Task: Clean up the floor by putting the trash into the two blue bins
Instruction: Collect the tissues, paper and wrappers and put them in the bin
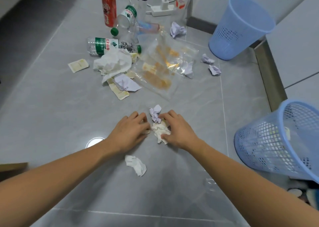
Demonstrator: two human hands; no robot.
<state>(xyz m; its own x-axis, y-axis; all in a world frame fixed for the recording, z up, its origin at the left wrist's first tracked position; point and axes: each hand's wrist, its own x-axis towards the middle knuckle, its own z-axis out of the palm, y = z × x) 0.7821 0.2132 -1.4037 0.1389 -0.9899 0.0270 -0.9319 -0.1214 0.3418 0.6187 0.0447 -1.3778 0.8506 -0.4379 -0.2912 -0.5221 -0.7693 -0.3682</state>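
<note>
Two bare arms are reaching forward over a grey tiled floor [60, 106]. The right hand [177, 131] is curling its fingers and thumb around a crumpled white tissue [161, 131], with a small lilac paper ball [155, 113] touching its fingertips. The left hand [131, 131] is lying just beside the tissue, fingers bent toward the floor — whether it is gripping anything I cannot tell. Another white tissue wad [136, 164] is lying between the forearms.

Farther off, trash is lying scattered: a clear plastic bag [165, 66] with orange print, a large white tissue [112, 62], a plastic water bottle [107, 47] on its side, a red can [108, 5] standing upright, and more lilac paper balls [214, 69].

Two blue bins are standing to the right — the near mesh bin [269, 144] is already holding some scraps, and the far bin [240, 28] is standing against the wall.
</note>
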